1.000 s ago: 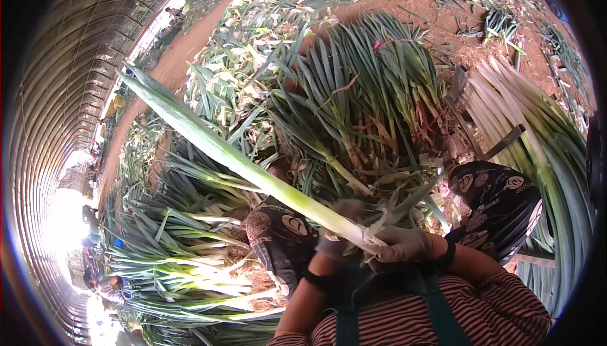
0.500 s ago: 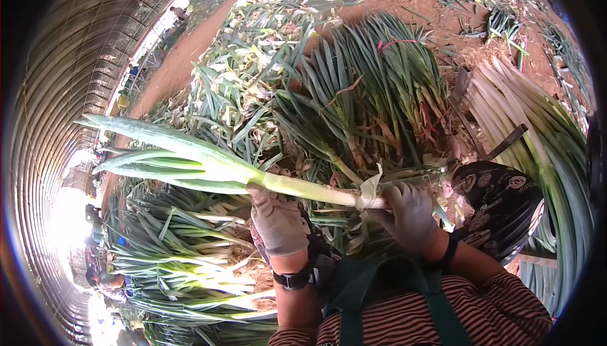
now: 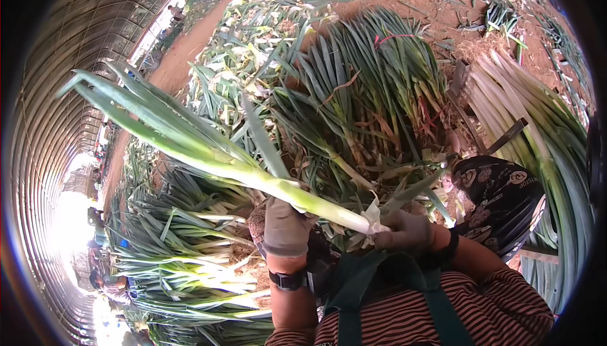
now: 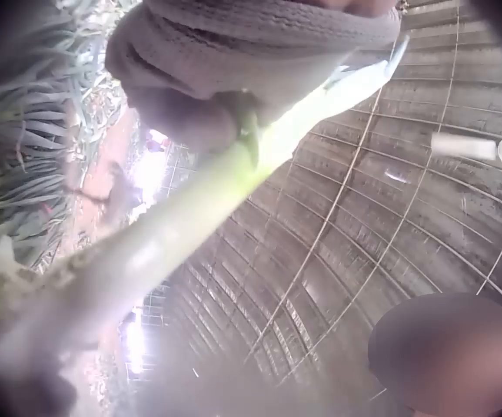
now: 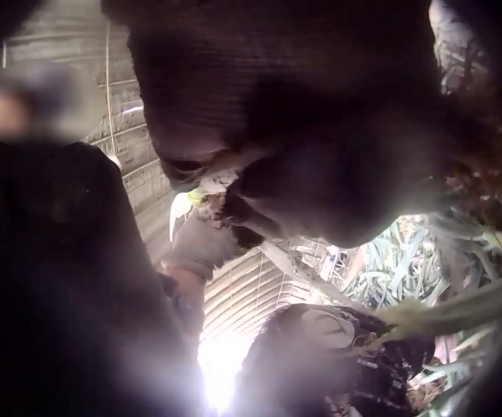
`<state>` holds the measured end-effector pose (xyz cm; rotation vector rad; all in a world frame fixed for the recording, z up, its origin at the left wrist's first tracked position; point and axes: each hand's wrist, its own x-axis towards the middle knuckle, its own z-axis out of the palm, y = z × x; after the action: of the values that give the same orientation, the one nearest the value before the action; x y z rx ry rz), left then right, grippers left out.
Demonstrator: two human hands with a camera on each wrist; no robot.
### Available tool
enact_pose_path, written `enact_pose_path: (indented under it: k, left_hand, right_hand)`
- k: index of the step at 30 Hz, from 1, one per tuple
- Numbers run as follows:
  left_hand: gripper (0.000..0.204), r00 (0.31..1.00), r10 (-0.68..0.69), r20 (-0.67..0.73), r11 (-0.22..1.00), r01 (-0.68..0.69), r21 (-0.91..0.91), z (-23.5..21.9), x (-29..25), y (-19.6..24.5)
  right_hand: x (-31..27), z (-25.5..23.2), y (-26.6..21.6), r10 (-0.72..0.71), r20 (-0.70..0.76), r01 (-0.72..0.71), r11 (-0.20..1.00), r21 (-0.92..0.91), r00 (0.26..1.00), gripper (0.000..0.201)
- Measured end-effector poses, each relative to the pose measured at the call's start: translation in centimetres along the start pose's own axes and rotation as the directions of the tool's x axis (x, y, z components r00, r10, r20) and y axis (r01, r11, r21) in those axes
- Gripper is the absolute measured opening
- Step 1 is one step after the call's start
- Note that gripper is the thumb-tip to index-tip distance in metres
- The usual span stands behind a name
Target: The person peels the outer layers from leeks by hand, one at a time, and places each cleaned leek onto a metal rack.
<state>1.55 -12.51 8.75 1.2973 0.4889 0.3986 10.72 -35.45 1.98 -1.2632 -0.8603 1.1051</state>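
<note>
A large green onion (image 3: 234, 167) slants across the head view, leaves to the upper left, pale root end at the right. My gloved left hand (image 3: 286, 224) grips its stalk around the middle; a loose leaf (image 3: 264, 140) stands up beside that hand. With my gloved right hand (image 3: 404, 229) I pinch the root end, where a peeled strip of skin (image 3: 373, 212) sticks up. In the left wrist view the left hand (image 4: 225, 78) curls round the stalk (image 4: 172, 230). The right hand (image 5: 303, 148) is dark in the right wrist view.
Upright onions (image 3: 373, 80) stand ahead, with a heap of trimmed leaves (image 3: 234, 61) behind. More onions (image 3: 183, 264) lie at the left. Peeled onions (image 3: 518, 112) rest at the right by a metal bracket (image 3: 506, 138). Another person (image 3: 110, 286) is at the far left.
Since half a second ago, the onion's leafy end has swung upward and its root end has dropped slightly. A loose leaf now rises beside my left hand. My right fingers have closed on the root end.
</note>
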Motion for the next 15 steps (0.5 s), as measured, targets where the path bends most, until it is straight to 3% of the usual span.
enact_pose_path:
  k: [2, 5, 6, 7, 9, 11, 13, 14, 15]
  left_hand:
    - [0.026, 0.971, -0.205, 0.126, 0.979, 0.205, 0.015, -0.3, -0.2, 0.7]
    - [0.016, 0.862, -0.475, 0.177, 0.861, 0.415, 0.293, 2.5, -1.3, 1.4]
    - [0.019, 0.870, -0.257, 0.421, 0.901, 0.058, 0.430, 1.0, -0.9, -1.6]
    - [0.026, 0.746, -0.070, 0.662, 0.833, -0.321, 0.450, -0.9, -0.5, -5.4]
    - [0.035, 0.643, 0.195, 0.740, 0.549, -0.697, 0.461, 0.1, -1.8, -9.6]
    - [0.032, 0.827, 0.184, 0.531, 0.708, -0.487, 0.511, 0.1, -2.6, -12.6]
    - [0.029, 0.927, 0.179, 0.329, 0.830, -0.322, 0.456, -1.4, -1.2, -14.0]
    - [0.030, 0.960, 0.147, 0.237, 0.840, -0.248, 0.483, -2.0, -0.3, -10.9]
    - [0.031, 0.983, 0.114, 0.142, 0.850, -0.170, 0.499, -2.6, 0.5, -7.8]
  right_hand:
    - [-0.2, 0.0, 0.8, 0.041, 0.100, -0.047, 0.997, 0.055, 0.994, 0.052]
    - [-0.2, 0.1, 0.9, 0.056, 0.128, -0.061, 0.998, 0.035, 0.990, 0.051]
    - [-0.3, 0.2, 0.7, 0.058, 0.129, -0.061, 0.998, 0.020, 0.990, 0.052]
    - [-0.4, 0.0, 0.2, 0.059, 0.129, -0.060, 0.998, 0.002, 0.990, 0.053]
    - [-0.4, 0.4, -0.3, 0.006, 0.082, -0.007, 1.000, 0.011, 0.997, 0.054]
    - [-0.2, 1.2, -0.5, -0.109, -0.018, 0.110, 0.992, 0.057, 0.994, 0.054]
    - [-0.2, 0.7, -1.5, -0.243, -0.052, 0.229, 0.954, -0.192, 0.969, 0.055]
    - [-0.2, 0.4, -1.8, -0.308, -0.059, 0.276, 0.909, -0.312, 0.949, 0.055]
    - [-0.2, 0.2, -1.9, -0.235, -0.054, 0.208, 0.929, -0.306, 0.970, 0.056]
